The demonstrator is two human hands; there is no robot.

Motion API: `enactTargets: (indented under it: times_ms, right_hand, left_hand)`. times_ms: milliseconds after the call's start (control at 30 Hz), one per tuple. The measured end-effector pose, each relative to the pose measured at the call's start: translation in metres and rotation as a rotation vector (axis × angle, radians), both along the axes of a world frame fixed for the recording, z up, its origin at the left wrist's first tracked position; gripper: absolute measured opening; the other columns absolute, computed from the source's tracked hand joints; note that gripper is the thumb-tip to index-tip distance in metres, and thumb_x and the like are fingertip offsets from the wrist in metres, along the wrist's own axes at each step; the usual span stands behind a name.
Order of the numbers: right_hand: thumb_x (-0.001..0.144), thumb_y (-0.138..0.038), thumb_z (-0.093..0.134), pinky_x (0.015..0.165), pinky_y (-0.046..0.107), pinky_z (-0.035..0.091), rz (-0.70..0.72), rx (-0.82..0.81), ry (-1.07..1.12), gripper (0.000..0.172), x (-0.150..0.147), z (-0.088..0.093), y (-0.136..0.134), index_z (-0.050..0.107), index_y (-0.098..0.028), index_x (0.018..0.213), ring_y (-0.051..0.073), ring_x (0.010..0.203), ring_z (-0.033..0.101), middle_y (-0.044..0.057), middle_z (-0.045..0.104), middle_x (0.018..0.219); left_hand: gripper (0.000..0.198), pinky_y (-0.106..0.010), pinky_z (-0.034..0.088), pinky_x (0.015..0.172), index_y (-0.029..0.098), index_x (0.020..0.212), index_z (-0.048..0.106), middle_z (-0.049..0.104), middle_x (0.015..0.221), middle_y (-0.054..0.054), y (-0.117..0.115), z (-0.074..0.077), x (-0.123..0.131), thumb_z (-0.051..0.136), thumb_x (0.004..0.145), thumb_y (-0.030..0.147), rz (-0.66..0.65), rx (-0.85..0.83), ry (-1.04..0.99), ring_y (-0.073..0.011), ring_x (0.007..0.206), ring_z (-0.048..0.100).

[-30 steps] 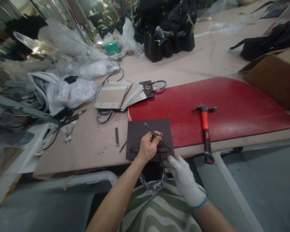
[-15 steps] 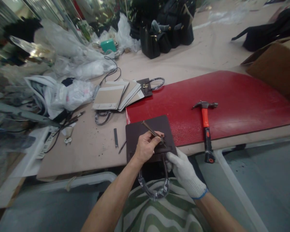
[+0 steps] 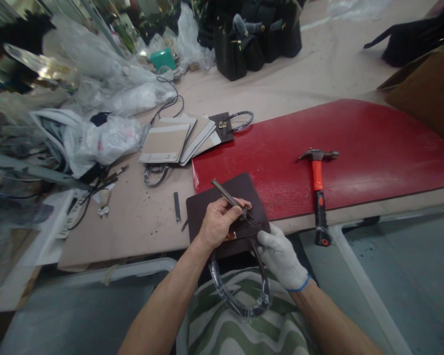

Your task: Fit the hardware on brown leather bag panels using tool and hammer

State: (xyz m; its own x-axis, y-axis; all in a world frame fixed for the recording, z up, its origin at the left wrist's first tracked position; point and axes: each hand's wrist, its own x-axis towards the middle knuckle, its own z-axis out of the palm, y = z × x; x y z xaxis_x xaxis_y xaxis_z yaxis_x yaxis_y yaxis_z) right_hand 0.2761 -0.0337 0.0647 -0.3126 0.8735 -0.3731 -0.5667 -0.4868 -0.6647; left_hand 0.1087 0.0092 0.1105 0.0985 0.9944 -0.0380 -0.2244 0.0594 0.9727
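Plastic-wrapped handle loop (image 3: 240,306) hangs below both hands, over the lap; right hand (image 3: 280,254), gloved, fingers closed, pinching the near edge of the brown bag panel (image 3: 206,204) at the handle root; left hand (image 3: 218,226), bare, curled tight round a metal punch (image 3: 226,194), tip down on the panel just ahead of the right fingers; panel sits at the table (image 3: 133,231) lip; risk: tip skids, scratches the panel or jabs the glove; hammer (image 3: 318,190) right of the hands, grip overhanging beyond the red board (image 3: 355,143); a knock could drop it
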Motion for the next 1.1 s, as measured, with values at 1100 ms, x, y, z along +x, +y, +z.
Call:
enactTargets:
  times_ms: [1100]
  right_hand:
    - [0.068,-0.038,0.080,0.046,0.022,0.038,-0.067,0.022,-0.117,0.031,-0.013,0.013,0.002,0.066,-0.019,0.089,0.008,0.051,0.042,-0.003,0.057,0.068]
  left_hand:
    - [0.014,-0.030,0.055,0.082,0.018,0.093,0.075,0.078,0.095,-0.007,-0.014,0.013,0.014,0.066,0.086,0.026,0.147,0.047,0.337,-0.0195,0.088,0.071]
